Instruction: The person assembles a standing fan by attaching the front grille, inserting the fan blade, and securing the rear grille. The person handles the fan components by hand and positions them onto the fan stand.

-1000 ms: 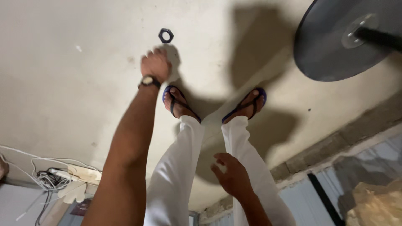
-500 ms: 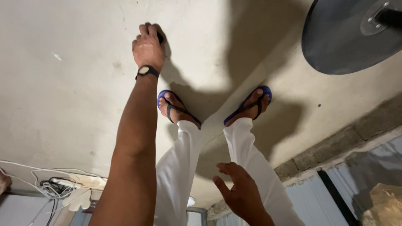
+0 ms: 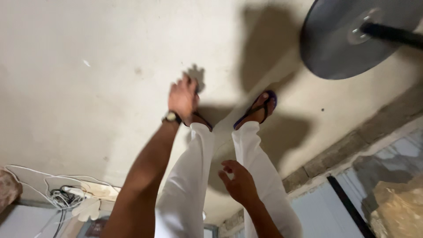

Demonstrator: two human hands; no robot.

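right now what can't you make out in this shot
- Left hand: motion-blurred in the head view; whether it holds anything cannot be told.
- Left foot's sandal: mostly hidden behind that hand.
- Round dark base plate: cut off by the top edge; its pole runs out at the right edge.
- Cable tangle: too small to trace single cords.
- Right hand: open, fingers spread beside the white trouser leg; contact unclear.

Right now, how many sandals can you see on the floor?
1 in plain view: the blue sandal on one foot, right of centre, below the dark round disc. A second is mostly hidden behind the left hand.
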